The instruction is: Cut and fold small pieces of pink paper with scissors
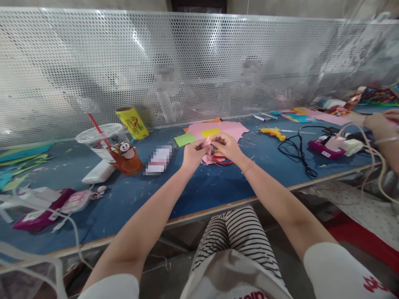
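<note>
Between my two hands is a small piece of pink paper [207, 142], pinched above the blue table [199, 195]. My left hand [193, 155] grips it from the left with thumb and finger. From the right, my right hand [228, 145] pinches it too. Just below the hands lie scissors with red handles [222, 161], partly hidden by my right hand. Behind them, large pink sheets [235, 129] lie flat, topped by a yellow paper piece [210, 132]. A green paper piece [183, 140] rests at their left.
Left stand a plastic cup of brown drink [124, 151] with a straw and a yellow tube [133, 123]. A yellow glue gun [272, 133] and black cable [299, 147] lie right. Another person's hand [378, 122] is at far right. A perforated metal panel [202, 62] borders the back.
</note>
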### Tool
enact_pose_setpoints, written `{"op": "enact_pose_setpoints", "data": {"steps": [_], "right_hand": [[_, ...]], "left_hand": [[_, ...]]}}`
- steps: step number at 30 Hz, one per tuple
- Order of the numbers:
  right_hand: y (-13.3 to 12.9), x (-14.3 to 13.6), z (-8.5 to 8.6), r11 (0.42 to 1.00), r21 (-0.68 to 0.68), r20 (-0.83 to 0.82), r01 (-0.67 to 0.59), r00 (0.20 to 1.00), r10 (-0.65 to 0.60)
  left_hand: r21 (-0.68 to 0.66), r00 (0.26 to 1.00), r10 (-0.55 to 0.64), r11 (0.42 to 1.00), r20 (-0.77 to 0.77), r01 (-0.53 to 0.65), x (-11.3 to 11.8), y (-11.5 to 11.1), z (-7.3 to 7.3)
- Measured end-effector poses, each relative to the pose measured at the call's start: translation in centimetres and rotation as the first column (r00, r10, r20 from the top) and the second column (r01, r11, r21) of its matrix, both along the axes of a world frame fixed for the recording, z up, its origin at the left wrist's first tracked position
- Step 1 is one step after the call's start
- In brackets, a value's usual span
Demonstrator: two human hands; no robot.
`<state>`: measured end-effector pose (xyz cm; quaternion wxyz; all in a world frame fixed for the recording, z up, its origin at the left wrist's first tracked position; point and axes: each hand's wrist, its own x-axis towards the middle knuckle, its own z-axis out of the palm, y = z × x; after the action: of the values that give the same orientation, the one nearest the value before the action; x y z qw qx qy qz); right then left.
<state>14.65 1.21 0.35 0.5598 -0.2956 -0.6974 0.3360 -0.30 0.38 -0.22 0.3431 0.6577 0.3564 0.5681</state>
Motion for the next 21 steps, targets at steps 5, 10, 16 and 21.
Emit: {"op": "enact_pose_setpoints", "data": {"steps": [5,10,16,21], "right_hand": [[-0.15,-0.10,0.08,0.999,0.016,0.002,0.032,0.999,-0.032],[-0.11,-0.09,0.05,0.999,0.012,0.019,0.043,0.999,-0.043],[0.32,0.03,-0.15,0.999,-0.002,0.056,0.034,0.998,-0.034],[0.36,0.03,-0.11,0.992,-0.102,-0.007,-0.070,0.998,0.070]], "left_hand": [[0.044,0.999,0.011,0.999,-0.040,-0.009,0.15,-0.33,0.21],[0.060,0.993,0.067,0.996,-0.096,-0.061,0.10,-0.47,0.34],[0.060,0.991,0.083,0.995,-0.109,-0.077,-0.01,-0.36,0.27],[0.070,0.992,0.071,0.996,-0.103,-0.064,-0.04,-0.07,-0.04]]}}
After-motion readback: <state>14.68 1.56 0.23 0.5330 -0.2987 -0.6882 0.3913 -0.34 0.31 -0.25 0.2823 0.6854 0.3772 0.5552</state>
